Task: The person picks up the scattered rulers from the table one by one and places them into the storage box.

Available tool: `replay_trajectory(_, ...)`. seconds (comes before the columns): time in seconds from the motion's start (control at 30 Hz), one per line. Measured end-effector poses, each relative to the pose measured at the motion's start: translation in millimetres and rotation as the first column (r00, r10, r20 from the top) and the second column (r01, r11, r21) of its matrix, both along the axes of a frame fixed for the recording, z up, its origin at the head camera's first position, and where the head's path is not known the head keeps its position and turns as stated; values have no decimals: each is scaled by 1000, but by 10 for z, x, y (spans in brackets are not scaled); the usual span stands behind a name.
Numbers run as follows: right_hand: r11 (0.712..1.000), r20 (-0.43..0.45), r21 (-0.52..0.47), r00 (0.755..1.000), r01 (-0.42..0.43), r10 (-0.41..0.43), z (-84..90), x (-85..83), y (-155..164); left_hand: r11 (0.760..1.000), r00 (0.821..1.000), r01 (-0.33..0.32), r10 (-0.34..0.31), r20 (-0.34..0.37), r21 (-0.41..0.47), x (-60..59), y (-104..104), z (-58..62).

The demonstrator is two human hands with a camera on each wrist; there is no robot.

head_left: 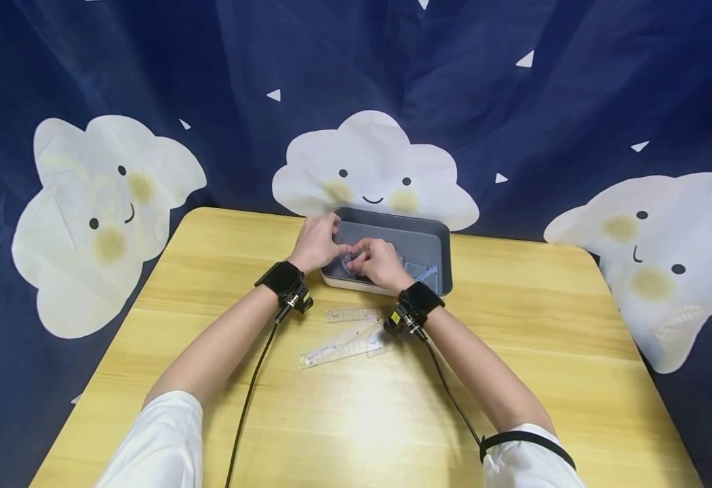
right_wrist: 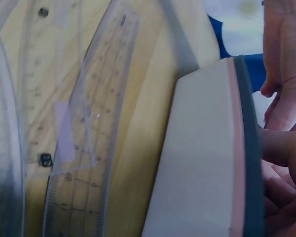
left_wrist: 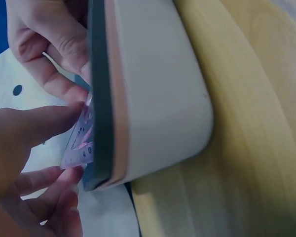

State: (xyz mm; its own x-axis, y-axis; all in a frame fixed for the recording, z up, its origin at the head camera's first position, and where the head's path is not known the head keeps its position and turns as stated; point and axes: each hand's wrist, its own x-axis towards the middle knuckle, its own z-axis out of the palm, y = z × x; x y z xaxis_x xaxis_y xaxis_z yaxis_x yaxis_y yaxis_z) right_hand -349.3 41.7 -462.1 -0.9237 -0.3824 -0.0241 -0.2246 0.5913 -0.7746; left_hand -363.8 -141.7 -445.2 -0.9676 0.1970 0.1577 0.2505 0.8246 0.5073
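A grey tray [head_left: 438,237] with a white outer wall [left_wrist: 158,98] stands at the middle of the table's far side. Both hands meet over its near left corner. My left hand [head_left: 338,248] pinches a small clear plastic ruler [head_left: 351,260] between thumb and fingers, as the left wrist view shows [left_wrist: 75,143]. The ruler's printed scale [left_wrist: 87,129] lies just inside the tray's rim. My right hand [head_left: 363,257] holds the same ruler from the other side with curled fingers. A clear set square [head_left: 424,272] lies inside the tray to the right.
Clear rulers lie on the wooden table between my wrists: a short one [head_left: 352,314] and a longer slanted one [head_left: 340,346], also close in the right wrist view [right_wrist: 89,138]. A dark blue cloth with white clouds [head_left: 371,163] hangs behind the table.
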Motion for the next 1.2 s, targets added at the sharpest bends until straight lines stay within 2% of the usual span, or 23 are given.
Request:
replay_trajectory(0.13, 997, -40, 69, 999, -28, 31, -63, -13, -21, 998, 1000, -25, 26, 18, -60, 3, 9, -75)
replay_trajectory(0.3, 995, -135, 91, 990, -37, 49, -76, -17, -40, 992, 994, -88, 93, 57, -88, 25, 50, -99)
replay_trajectory(0.47, 993, -168, 114, 985, -29, 48, -89, -2, -54, 983, 987, -125, 137, 85, -135, 32, 81, -122)
replay_trajectory(0.77, 995, -199, 100, 980, -4, 24, -86, 37, -47, 987, 979, -122, 136, 149, -101, 1, 90, -149)
replay_trajectory(0.87, 991, -228, 132, 973, 9, 21, -91, 55, -60, 990, 978, -112, 125, 169, -84, 8, 84, -162)
replay_trajectory(1.07, 974, -290, 219, 957, 56, 10, -61, 117, -49, 989, 976, -81, 104, 193, -123, 15, 49, -249)
replay_trajectory(1.2, 985, -321, 152, 947, 81, -29, 1, 96, 88, 988, 981, -80, 102, 167, -135, -6, 42, -271)
